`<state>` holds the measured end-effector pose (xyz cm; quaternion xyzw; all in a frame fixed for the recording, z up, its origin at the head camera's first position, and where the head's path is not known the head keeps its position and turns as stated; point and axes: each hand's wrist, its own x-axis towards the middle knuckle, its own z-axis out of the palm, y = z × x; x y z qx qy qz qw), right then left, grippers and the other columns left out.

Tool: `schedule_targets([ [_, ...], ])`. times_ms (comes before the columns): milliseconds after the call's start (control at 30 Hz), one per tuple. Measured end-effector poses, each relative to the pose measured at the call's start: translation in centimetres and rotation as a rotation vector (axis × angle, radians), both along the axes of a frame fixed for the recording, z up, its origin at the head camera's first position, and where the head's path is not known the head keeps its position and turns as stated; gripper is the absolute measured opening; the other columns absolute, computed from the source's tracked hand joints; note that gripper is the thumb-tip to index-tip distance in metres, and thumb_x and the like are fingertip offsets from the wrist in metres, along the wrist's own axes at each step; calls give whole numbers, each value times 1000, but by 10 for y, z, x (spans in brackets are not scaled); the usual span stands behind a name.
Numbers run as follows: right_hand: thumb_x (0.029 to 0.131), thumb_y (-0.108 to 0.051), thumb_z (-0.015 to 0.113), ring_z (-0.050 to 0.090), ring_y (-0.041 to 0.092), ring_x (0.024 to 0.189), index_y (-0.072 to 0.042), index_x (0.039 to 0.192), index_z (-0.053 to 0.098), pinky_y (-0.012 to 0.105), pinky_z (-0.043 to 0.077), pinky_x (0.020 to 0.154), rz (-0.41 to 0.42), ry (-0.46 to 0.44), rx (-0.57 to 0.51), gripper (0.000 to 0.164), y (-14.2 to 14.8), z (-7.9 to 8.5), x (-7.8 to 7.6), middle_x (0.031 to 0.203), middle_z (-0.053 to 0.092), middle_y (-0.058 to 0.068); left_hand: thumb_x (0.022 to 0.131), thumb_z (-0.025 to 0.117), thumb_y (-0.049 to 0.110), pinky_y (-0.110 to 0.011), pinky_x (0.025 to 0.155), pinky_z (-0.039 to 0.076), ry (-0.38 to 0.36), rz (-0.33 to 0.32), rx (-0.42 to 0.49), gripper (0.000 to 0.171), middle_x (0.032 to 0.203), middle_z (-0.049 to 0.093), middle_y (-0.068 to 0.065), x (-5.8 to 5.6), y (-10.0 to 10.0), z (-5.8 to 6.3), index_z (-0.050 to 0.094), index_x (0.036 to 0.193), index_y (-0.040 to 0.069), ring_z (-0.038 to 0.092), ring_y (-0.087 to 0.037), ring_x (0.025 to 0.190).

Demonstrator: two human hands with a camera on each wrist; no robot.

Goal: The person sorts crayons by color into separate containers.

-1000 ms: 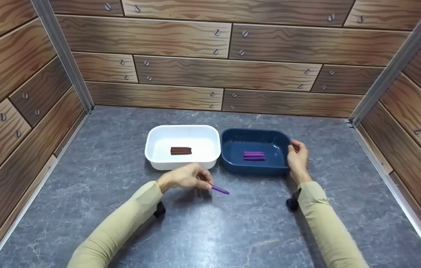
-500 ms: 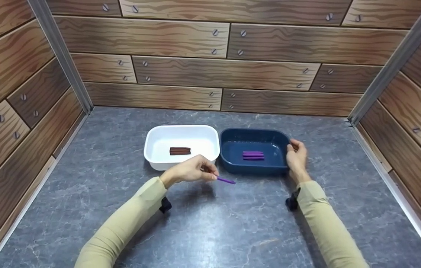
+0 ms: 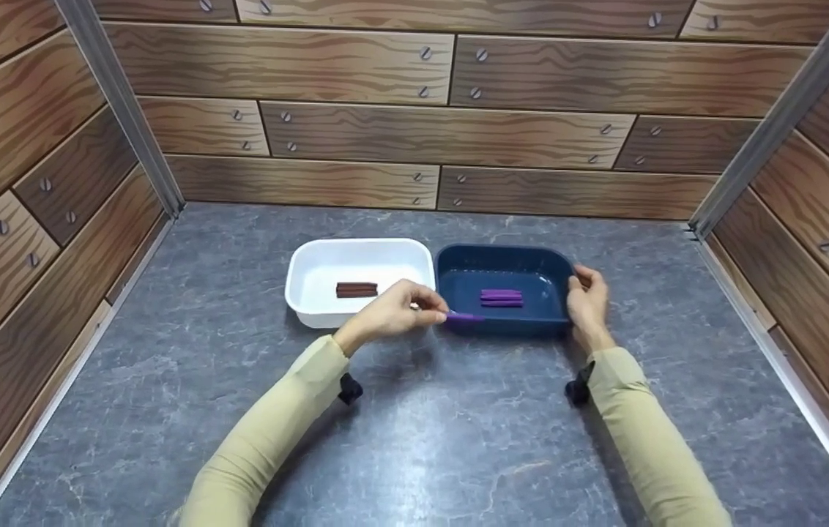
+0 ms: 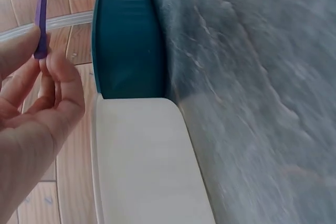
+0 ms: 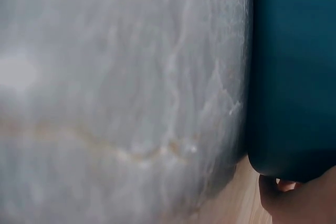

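Note:
My left hand (image 3: pixel 396 311) pinches one end of a slim purple crayon (image 3: pixel 467 318) between thumb and fingers. In the head view the crayon crosses the near rim of the dark blue container (image 3: pixel 506 328), its free end pointing right; the left wrist view shows the crayon's (image 4: pixel 41 27) tapered tip. Several purple crayons (image 3: pixel 501 298) lie side by side on that container's floor. At its right end, my right hand (image 3: pixel 589 306) grips the wall; the right wrist view shows only part of this hand (image 5: pixel 299 200). Several brown crayons (image 3: pixel 357 290) lie in the white container (image 3: pixel 319 320).
The two containers stand side by side, ends touching or nearly so, on a grey marbled table (image 3: pixel 414 446). Wood-patterned panels (image 3: pixel 341 135) enclose the table at the back and both sides, with metal posts (image 3: pixel 121 117) at the back corners.
My left hand has moved away from me and to the right, carrying the purple crayon from over the table to the blue container's near rim. My right hand keeps its grip.

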<state>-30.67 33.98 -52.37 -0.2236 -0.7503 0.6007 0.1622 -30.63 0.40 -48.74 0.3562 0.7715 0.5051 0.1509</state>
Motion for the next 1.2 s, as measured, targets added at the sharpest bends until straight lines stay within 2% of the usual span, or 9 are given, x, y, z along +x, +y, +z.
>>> schedule_targets([
  [133, 104, -10, 39, 46, 21, 115, -1, 142, 44, 26, 39, 93, 2, 2, 9, 39, 1, 1, 0, 136, 47, 18, 92, 68, 13, -21, 68, 45, 59, 53, -6, 15, 88, 69, 0, -5, 10, 3, 74, 100, 1, 56, -8, 78],
  [300, 104, -10, 39, 46, 23, 119, -2, 142, 44, 27, 39, 96, -2, 0, 8, 39, 1, -1, 1, 137, 47, 18, 92, 68, 12, -21, 69, 46, 78, 77, 7, 17, 85, 67, -1, -11, 21, 2, 73, 100, -2, 57, -9, 78],
  [567, 104, -8, 39, 46, 26, 122, 0, 142, 44, 28, 38, 97, -7, 9, 8, 39, 3, -4, 1, 137, 48, 19, 91, 69, 13, -20, 69, 46, 70, 127, 57, 16, 83, 67, 1, -23, 36, 2, 74, 98, 0, 56, -9, 76],
  [700, 104, -8, 40, 46, 27, 122, 0, 141, 44, 29, 38, 98, -5, 19, 15, 39, 3, -4, -2, 137, 48, 20, 92, 69, 15, -21, 67, 46, 31, 154, 57, 14, 84, 67, 1, -28, 45, 5, 74, 98, 3, 55, -8, 74],
  [900, 104, -8, 39, 46, 27, 123, 0, 141, 44, 31, 38, 100, -1, 19, 23, 39, 3, -4, -1, 137, 48, 20, 92, 69, 14, -20, 66, 46, -27, 190, 67, 16, 85, 66, 1, -35, 58, 2, 74, 101, 1, 54, -8, 74],
  [1033, 104, -10, 39, 45, 27, 123, -1, 143, 43, 31, 38, 98, 15, 10, 30, 40, 3, -3, 0, 139, 47, 20, 92, 69, 11, -19, 64, 45, -18, 205, 60, 15, 82, 64, 2, -40, 64, -1, 74, 100, 0, 53, -7, 71],
  [1200, 105, -10, 39, 45, 24, 119, -1, 143, 42, 27, 38, 93, 22, 7, 40, 40, 4, 0, 1, 137, 47, 19, 91, 68, 9, -18, 63, 43, 34, 209, 24, 12, 79, 63, 2, -45, 73, 0, 74, 97, -1, 52, -7, 69],
])
